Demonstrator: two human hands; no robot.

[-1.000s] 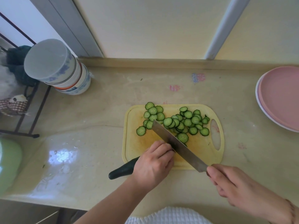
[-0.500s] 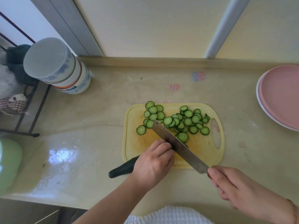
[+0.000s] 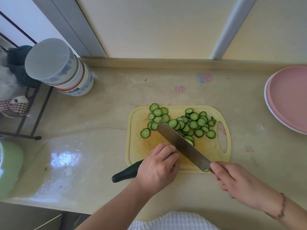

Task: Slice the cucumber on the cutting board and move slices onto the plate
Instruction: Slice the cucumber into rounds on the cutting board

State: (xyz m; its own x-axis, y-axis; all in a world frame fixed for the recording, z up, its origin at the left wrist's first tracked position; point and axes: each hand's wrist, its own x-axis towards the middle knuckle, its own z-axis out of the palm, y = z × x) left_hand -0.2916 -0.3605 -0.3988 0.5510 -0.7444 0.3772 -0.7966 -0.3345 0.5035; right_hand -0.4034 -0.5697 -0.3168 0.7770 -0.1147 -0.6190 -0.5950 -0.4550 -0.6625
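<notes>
A yellow cutting board lies on the counter with several cucumber slices heaped on its far half. My left hand grips the dark green cucumber, whose uncut end sticks out over the board's near left corner. My right hand holds the handle of a knife. Its blade runs diagonally across the board, pressed against my left fingers at the cucumber's cut end. A pink plate sits at the right edge of the counter, with no slices on it.
A stack of upturned bowls stands at the back left of the counter. A green container is at the left edge, and a black wire rack beyond it. The wall runs along the back.
The knife and my right hand have shifted slightly; the blade stays at the cucumber's cut end. My left hand keeps its hold on the cucumber.
</notes>
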